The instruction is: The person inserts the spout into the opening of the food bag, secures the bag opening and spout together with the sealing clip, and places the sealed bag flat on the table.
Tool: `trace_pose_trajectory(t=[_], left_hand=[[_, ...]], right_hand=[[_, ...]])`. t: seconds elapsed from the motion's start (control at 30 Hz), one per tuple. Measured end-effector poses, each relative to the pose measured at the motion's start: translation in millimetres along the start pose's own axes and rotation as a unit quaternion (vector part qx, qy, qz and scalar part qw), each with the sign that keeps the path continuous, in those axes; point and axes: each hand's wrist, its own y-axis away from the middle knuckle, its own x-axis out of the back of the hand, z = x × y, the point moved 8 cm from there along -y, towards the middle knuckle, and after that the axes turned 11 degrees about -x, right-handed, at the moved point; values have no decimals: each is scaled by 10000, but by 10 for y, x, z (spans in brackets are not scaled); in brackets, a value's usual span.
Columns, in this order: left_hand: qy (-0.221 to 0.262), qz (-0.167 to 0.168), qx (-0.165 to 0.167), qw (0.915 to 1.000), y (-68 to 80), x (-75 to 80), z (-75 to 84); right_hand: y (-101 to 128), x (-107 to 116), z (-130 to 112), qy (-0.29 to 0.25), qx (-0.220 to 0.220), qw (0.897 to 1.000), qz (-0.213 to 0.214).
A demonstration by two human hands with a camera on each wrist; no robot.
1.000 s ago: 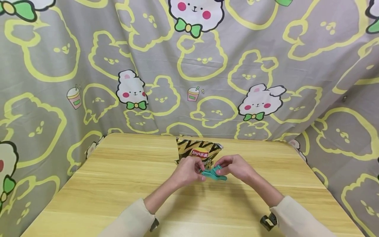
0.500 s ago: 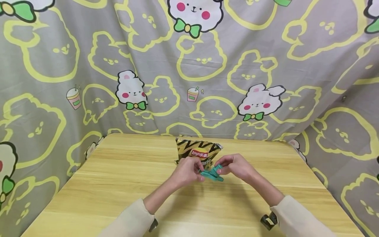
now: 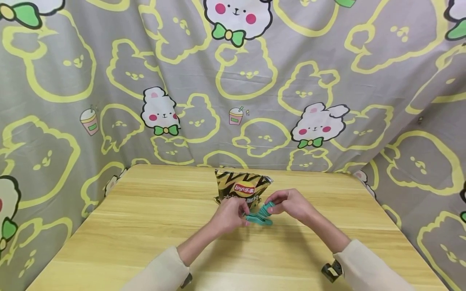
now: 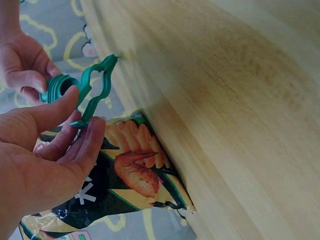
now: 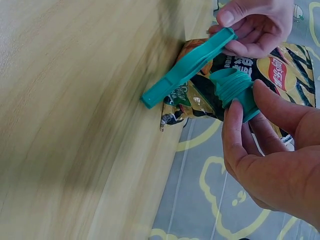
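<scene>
In the head view, a teal-green bag clip with a ribbed round spout (image 5: pixel 234 92) is held between both hands above the table. My right hand (image 3: pixel 292 205) pinches the spout with thumb and fingers. At the other side, my left hand (image 3: pixel 230 215) holds one end of the clip's long bar (image 5: pixel 187 70) between thumb and fingers. The left wrist view shows the clip's two arms (image 4: pixel 102 82) spread apart. Just behind the hands stands a gold-and-black Lay's chip bag (image 3: pixel 236 181), its lower part partly hidden by the left hand and the clip.
The wooden table (image 3: pixel 138 226) spreads out around the hands. A grey curtain (image 3: pixel 196 76) with yellow cartoon outlines hangs behind it and along both sides. Dark bands (image 3: pixel 332 271) sit at the wrists beside the light sleeves.
My left hand has shifted slightly down and toward me. The clip's long bar has swung a little to the left beneath the spout, while my right hand stays nearly still.
</scene>
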Motion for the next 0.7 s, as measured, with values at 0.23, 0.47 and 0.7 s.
trace_pose_trajectory(t=[0.23, 0.47, 0.7], left_hand=[[-1, -186, 120, 9998, 37, -79, -61], [-163, -254, 93, 9995, 78, -161, -146], [-208, -259, 4, 9994, 83, -206, -175]], right_hand=[[4, -10, 2, -1, -21, 10000, 18], [6, -26, 21, 19, -67, 10000, 52], [7, -31, 26, 62, -66, 9999, 81]])
